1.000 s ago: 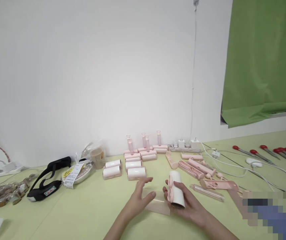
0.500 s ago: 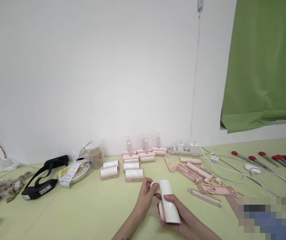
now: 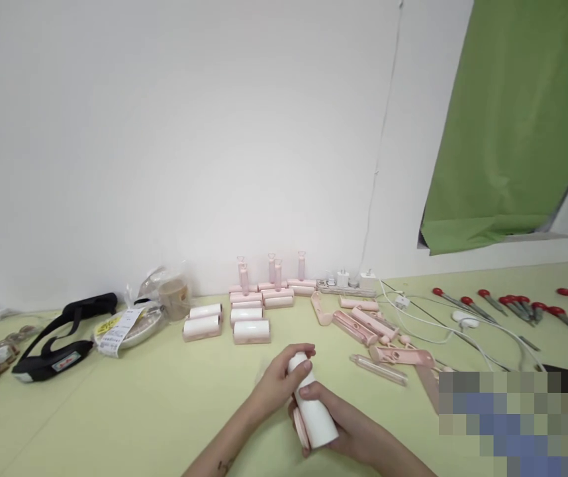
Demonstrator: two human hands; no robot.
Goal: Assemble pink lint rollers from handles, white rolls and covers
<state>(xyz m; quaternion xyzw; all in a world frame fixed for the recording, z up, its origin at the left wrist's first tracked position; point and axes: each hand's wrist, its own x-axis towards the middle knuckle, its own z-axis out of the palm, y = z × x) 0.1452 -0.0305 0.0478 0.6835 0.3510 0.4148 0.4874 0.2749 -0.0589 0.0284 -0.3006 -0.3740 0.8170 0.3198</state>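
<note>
1. Nearest, over the near edge of the pale green worktop [image 3: 165, 404], the right hand [image 3: 351, 434] grasps a glossy white cylindrical paper roll with a pink plastic end cap [image 3: 316, 416] from beneath, thumb laid across it. The roll is held clear of the worktop and tilted, its far end higher. The surface looks smooth and the hold is mostly a cradle, so a loosened thumb could let the roll slide out and run off the near edge.
2. The left hand [image 3: 274, 384] is closed over the roll's far end, fingertips pinching it. Whether a small part sits under those fingers cannot be told. A pull or twist off the roll's axis could jam the end piece or pop the pink cap loose.
3. Just beyond, toward the right edge, lie a clear plastic tube [image 3: 378, 370] and loose pale pink plastic handles [image 3: 363, 326]. A dropped roll or a sweeping forearm would likely scatter them.
4. Mid-worktop stand rows of white rolls on pink bases [image 3: 244, 319], with upright pink handles [image 3: 271, 268] behind them. These stand narrow and would tip at a knock.
5. Along the far edge, a white power strip [image 3: 346, 289] feeds white cables [image 3: 437, 326] that trail toward the red-handled metal tools [image 3: 510, 306]. A snagged cable could drag those things.
6. Toward the left edge, a black strapped headset [image 3: 55, 338] lies well apart and seems safe.
</note>
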